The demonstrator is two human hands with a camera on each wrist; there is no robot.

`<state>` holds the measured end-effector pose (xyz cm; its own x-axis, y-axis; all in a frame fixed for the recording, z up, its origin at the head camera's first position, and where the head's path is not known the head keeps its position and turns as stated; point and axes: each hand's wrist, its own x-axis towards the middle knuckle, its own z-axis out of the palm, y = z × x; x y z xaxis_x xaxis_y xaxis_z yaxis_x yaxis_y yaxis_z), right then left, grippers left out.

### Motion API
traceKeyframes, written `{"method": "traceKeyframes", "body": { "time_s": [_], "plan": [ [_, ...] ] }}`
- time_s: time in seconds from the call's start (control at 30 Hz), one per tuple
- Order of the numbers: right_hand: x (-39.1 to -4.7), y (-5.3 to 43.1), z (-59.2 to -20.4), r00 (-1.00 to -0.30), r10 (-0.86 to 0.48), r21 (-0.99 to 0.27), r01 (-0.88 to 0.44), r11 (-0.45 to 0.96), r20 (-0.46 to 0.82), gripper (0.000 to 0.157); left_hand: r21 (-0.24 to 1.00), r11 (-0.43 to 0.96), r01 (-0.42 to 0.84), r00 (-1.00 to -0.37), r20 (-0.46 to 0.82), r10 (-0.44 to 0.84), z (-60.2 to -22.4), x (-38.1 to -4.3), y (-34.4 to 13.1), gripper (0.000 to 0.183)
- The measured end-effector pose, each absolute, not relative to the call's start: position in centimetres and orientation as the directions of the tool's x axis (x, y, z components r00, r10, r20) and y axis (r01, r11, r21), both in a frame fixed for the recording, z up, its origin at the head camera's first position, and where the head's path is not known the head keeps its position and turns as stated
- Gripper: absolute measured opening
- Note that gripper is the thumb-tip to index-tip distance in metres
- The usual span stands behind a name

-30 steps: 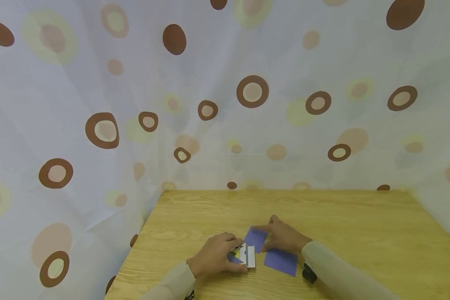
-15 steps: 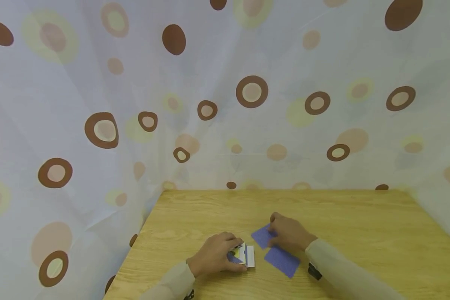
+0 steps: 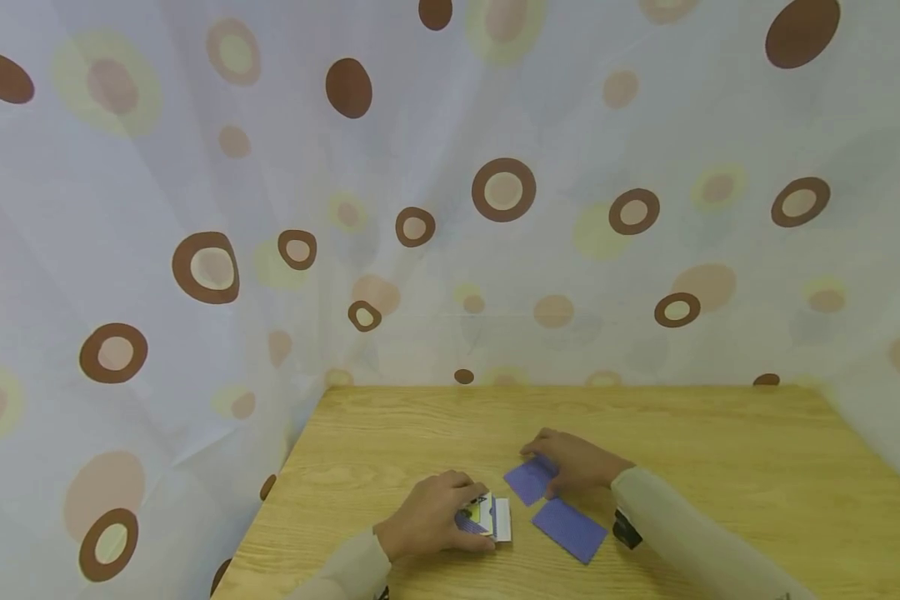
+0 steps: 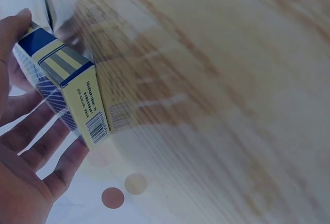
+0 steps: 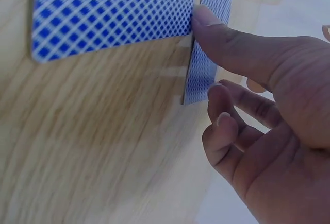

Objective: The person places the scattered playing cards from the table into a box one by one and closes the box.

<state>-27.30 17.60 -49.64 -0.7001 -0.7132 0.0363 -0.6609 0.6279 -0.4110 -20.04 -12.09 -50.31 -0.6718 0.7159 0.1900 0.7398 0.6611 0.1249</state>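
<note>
My left hand grips a playing-card box on the wooden table, thumb on the near side and fingers over the far side. A white flap sticks out from the box's right end. In the left wrist view, the yellow and blue box shows its barcode. To the right, my right hand holds a blue-backed playing card between thumb and fingers, its thumb at the card's edge. Nearer to me lies another blue-backed card, its checkered back large in the right wrist view.
The wooden table reaches back to a pale sheet with brown and yellow spots, which also hangs along the left and right sides. A dark wrist device sits under the right sleeve.
The right hand has shifted the far card rightward, away from the box. The near card has turned and slid slightly right. The left hand keeps its grip on the box.
</note>
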Motion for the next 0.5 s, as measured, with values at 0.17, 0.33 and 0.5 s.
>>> {"method": "traceKeyframes", "body": {
  "time_s": [0.17,0.33,0.5],
  "plan": [
    [-27.1,17.4,-49.1,-0.739,-0.67,-0.501,-0.557,0.662,-0.063,0.067,0.125,0.659,0.742,-0.67,0.196,0.716,-50.4,-20.0,-12.0,0.074],
    [-26.6,17.6,-49.1,-0.8,-0.593,-0.541,-0.458,0.705,-0.095,0.06,0.123,0.659,0.742,-0.669,0.201,0.716,-50.5,-20.1,-12.0,0.074],
    [-25.8,17.8,-49.1,-0.841,-0.541,-0.457,-0.476,0.751,-0.014,0.056,0.113,0.661,0.741,-0.669,0.202,0.715,-50.4,-20.0,-12.1,0.075]
  ]
}}
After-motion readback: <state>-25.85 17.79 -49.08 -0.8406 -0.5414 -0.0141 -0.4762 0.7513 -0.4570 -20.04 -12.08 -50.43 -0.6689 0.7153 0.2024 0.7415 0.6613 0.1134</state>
